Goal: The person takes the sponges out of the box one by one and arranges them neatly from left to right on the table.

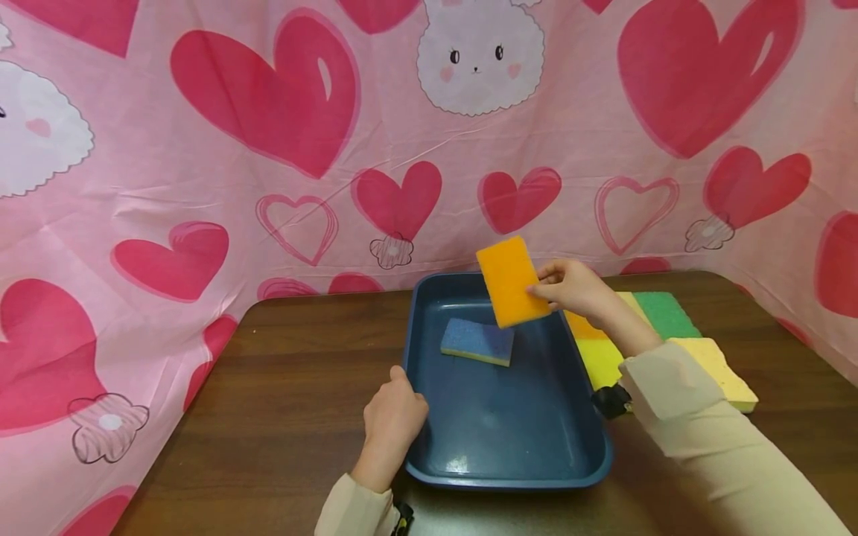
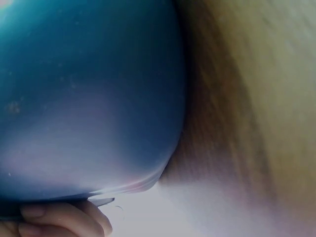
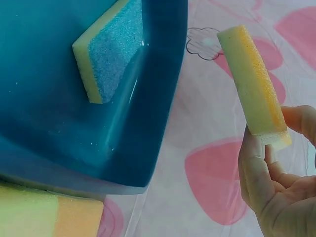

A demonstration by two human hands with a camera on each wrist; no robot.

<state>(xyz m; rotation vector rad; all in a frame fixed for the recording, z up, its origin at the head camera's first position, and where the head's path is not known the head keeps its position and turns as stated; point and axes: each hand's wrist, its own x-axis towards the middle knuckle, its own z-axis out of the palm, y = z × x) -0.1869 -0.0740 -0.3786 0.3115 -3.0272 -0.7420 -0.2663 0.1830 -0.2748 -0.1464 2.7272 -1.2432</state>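
Observation:
My right hand (image 1: 573,286) pinches an orange-topped sponge (image 1: 511,283) by one edge, holding it up over the far right part of a dark blue tray (image 1: 496,476). In the right wrist view this sponge (image 3: 256,89) shows a pale yellow layer under the orange one, with thumb and fingers on opposite faces. A blue-topped sponge (image 1: 477,341) lies inside the tray toward its far end. My left hand (image 1: 395,408) grips the tray's left rim; in the left wrist view its curled fingers (image 2: 69,219) show at the rim.
Right of the tray lie several more sponges: a green one (image 1: 666,314), a pale yellow one (image 1: 717,371) and a bright yellow one (image 1: 601,362), partly behind my right arm. The brown wooden table (image 1: 288,402) extends to the left. A pink heart-patterned cloth (image 1: 429,134) hangs behind.

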